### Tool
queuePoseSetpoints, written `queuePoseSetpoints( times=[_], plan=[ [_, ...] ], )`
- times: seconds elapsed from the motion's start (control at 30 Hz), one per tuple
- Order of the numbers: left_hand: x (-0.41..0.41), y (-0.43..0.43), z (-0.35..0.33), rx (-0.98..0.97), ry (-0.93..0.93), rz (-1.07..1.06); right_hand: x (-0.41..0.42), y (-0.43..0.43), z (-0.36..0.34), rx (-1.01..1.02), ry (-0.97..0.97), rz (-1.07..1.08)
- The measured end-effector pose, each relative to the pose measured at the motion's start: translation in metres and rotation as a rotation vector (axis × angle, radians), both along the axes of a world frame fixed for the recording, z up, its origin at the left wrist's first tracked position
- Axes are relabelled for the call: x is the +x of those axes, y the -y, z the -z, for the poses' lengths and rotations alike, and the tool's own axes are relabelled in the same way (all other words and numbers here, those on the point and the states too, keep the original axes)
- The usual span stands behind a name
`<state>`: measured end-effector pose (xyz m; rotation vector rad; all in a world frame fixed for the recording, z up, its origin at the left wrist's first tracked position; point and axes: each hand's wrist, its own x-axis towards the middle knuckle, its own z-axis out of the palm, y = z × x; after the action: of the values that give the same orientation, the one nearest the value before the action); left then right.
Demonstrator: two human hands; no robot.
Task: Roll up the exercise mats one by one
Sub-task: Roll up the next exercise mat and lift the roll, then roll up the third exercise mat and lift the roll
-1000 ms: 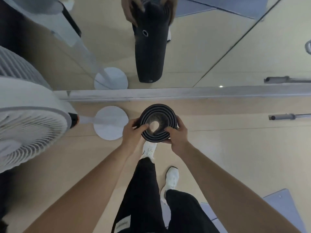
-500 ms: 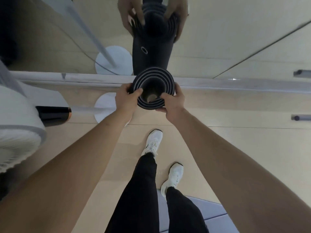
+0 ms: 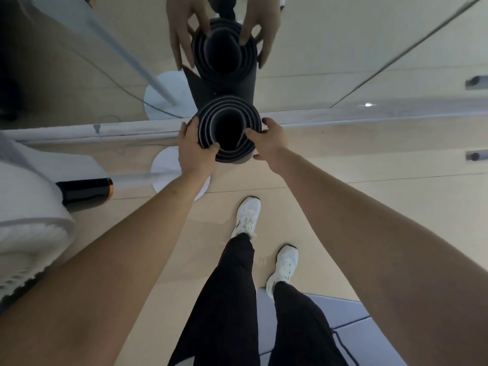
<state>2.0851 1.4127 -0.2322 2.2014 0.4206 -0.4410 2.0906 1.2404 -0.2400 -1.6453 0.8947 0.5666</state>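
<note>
The fingers (image 3: 188, 129) of the left hand (image 3: 196, 150) curl round the left side of the rolled mat (image 3: 227, 105), and the thumb hooks over its top edge. The right hand (image 3: 270, 141) holds the right side the same way, thumb on the rim. So the dark mat sits right between the two hands, and both hold it.

The roll stands up tall, with its open end facing up at the camera. Its bottom end is hidden; it may rest on the floor (image 3: 369, 207). Any push to set it down goes straight down the roll.

Just past it, on the far side, is a mirror (image 3: 343, 48). A white fan (image 3: 31, 233) is at the left. A blue mat (image 3: 338, 315) lies flat, near, by the feet.
</note>
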Motion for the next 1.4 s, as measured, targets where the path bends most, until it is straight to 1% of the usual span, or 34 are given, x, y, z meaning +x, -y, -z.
queuePoseSetpoints(
  times=[0.07, 0.1, 0.2, 0.27, 0.33, 0.43, 0.53, 0.63, 0.73, 0.87, 0.97, 1.03, 1.2, 1.3, 1.4],
  plan=[
    [-0.003, -0.001, -0.010, 0.069, 0.071, 0.123, -0.004, 0.003, -0.004, -0.034, 0.035, 0.003],
    [-0.005, -0.001, -0.016, 0.078, 0.076, 0.156, -0.010, 0.006, -0.009, -0.050, 0.048, 0.008],
    [-0.017, -0.001, -0.033, 0.131, 0.001, 0.182, -0.039, 0.016, -0.028, -0.115, 0.081, -0.016],
    [-0.030, 0.003, -0.046, 0.158, -0.011, 0.205, -0.069, 0.024, -0.042, -0.156, 0.071, -0.054],
    [-0.046, 0.010, -0.062, 0.189, -0.014, 0.281, -0.107, 0.033, -0.057, -0.189, 0.040, -0.064],
    [-0.072, 0.023, -0.087, 0.119, -0.066, 0.508, -0.177, 0.041, -0.080, -0.198, -0.022, -0.008],
    [-0.106, 0.044, -0.114, 0.041, -0.196, 0.761, -0.260, 0.040, -0.098, -0.187, -0.063, 0.113],
    [-0.155, 0.067, -0.134, 0.033, -0.279, 0.953, -0.349, 0.031, -0.115, -0.186, -0.081, 0.246],
    [-0.219, 0.089, -0.147, 0.087, -0.262, 1.176, -0.439, 0.016, -0.129, -0.204, -0.072, 0.369],
    [-0.326, 0.115, -0.161, 0.153, -0.247, 1.474, -0.567, -0.021, -0.140, -0.220, -0.074, 0.457],
    [-0.424, 0.125, -0.170, 0.136, -0.240, 1.651, -0.666, -0.060, -0.156, -0.233, -0.088, 0.599],
    [-0.490, 0.125, -0.173, 0.108, -0.256, 1.768, -0.730, -0.086, -0.166, -0.241, -0.104, 0.741],
    [-0.638, 0.105, -0.179, 0.052, -0.381, 2.039, -0.871, -0.159, -0.178, -0.255, -0.190, 1.149],
    [-0.707, 0.090, -0.182, 0.060, -0.466, 2.158, -0.934, -0.197, -0.186, -0.273, -0.256, 1.313],
    [-0.761, 0.080, -0.184, 0.071, -0.557, 2.265, -0.979, -0.231, -0.194, -0.278, -0.330, 1.475]
  ],
)
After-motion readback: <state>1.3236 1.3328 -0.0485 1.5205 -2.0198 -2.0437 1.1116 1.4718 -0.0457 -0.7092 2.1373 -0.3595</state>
